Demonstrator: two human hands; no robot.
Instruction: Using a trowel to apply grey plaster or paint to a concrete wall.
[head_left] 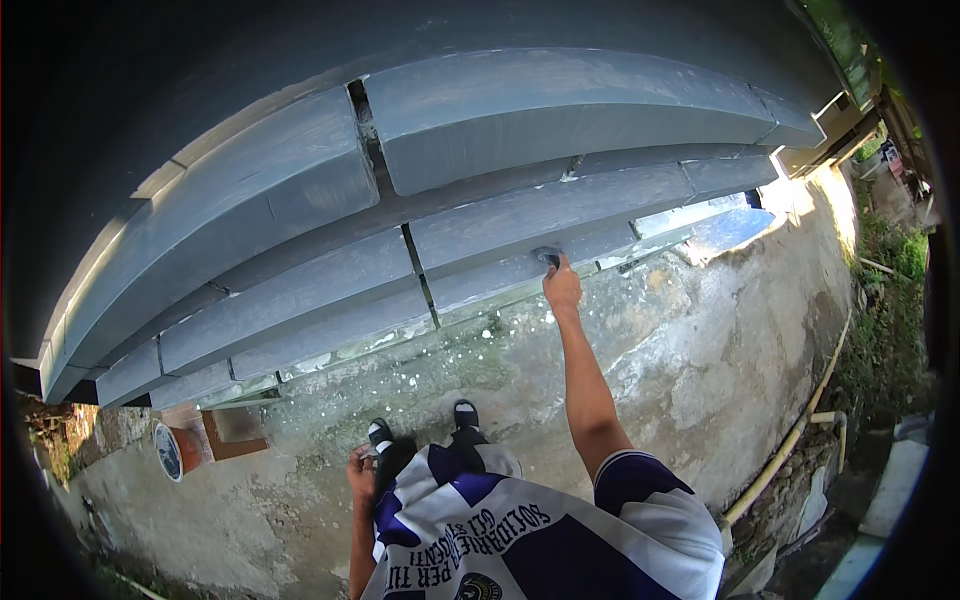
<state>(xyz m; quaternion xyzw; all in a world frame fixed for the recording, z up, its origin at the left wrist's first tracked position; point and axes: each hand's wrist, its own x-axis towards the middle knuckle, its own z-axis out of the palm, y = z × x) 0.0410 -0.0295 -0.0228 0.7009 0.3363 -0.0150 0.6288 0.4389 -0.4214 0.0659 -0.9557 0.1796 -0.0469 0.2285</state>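
Note:
My right hand (562, 286) reaches forward with the arm stretched out. Its fingers are closed on a small dark grey thing (547, 256), pressed against the lowest grey-painted ledge (500, 278); whether that is a brush or a pad does not show. Low beside my left hip, my left hand (362, 474) has its fingers curled. Something small and pale may be between them, too small to name. Above the worked ledge rises a row of longer grey ledges (560, 205), split by dark vertical gaps.
An orange bucket (190, 447) stands at the left beside a brown board (235, 432). White spots dot the concrete ground (700, 370) near my sandals (465, 414). A pale pipe (790, 440) runs along the right edge, with plants beyond it. A blue patch (730, 230) lies at the ledge's right end.

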